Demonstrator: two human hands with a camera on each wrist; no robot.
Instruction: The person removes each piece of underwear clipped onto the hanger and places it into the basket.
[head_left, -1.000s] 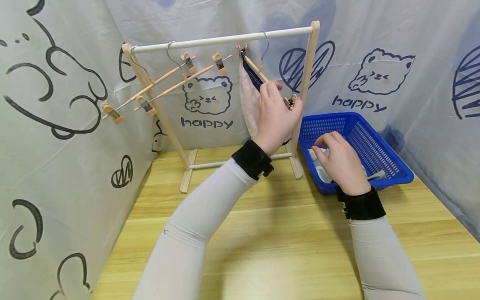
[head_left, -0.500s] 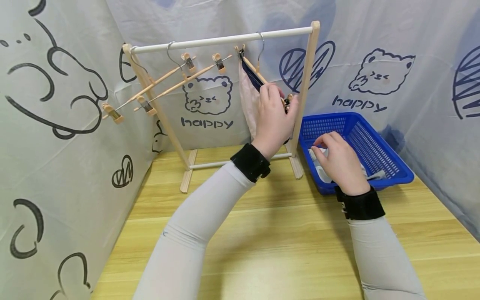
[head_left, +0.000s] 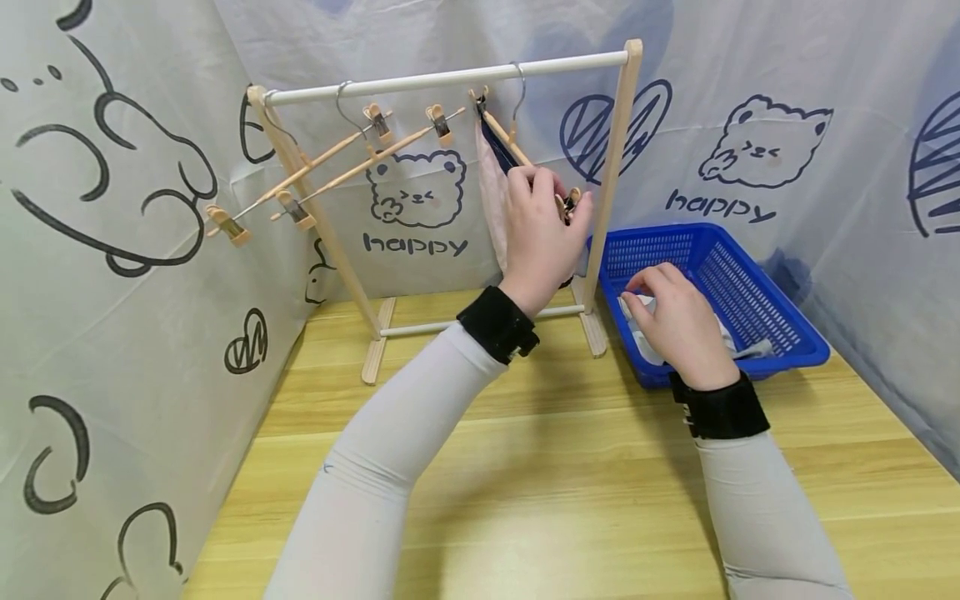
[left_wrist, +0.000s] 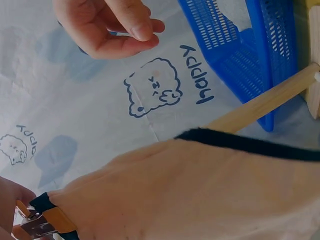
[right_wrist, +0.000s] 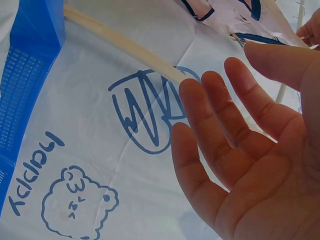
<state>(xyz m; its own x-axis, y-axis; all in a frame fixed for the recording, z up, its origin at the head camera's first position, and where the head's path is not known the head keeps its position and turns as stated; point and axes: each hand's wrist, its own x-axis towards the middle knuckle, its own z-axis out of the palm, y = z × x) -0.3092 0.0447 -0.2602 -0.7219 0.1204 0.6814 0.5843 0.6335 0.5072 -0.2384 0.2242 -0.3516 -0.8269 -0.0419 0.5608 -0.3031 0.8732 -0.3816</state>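
Observation:
My left hand point(head_left: 542, 237) grips a wooden clip hanger point(head_left: 516, 150) near its closer end; the hand hides part of the bar. From this hanger hangs a pale pink garment point(head_left: 491, 196) with dark navy edging. The left wrist view shows a clip point(left_wrist: 42, 226) biting the navy edge, with fingers right beside it. The hanger's hook point(head_left: 520, 92) loops over the white rail point(head_left: 450, 81). Over the blue basket point(head_left: 712, 242) floats my right hand point(head_left: 678, 327), fingers loosely bent; its bare palm faces the camera in the right wrist view.
Two hangers with clips point(head_left: 296, 210) hang bare at the rail's left. The wooden rack post point(head_left: 611, 167) stands between the left hand and the basket. White and grey cloth items point(head_left: 727, 337) lie in the basket. Printed curtains enclose the wooden table point(head_left: 555, 500).
My left hand has shifted slightly left, and the hanger with the pink garment has slid left along the rail with it. The right hand stays in place.

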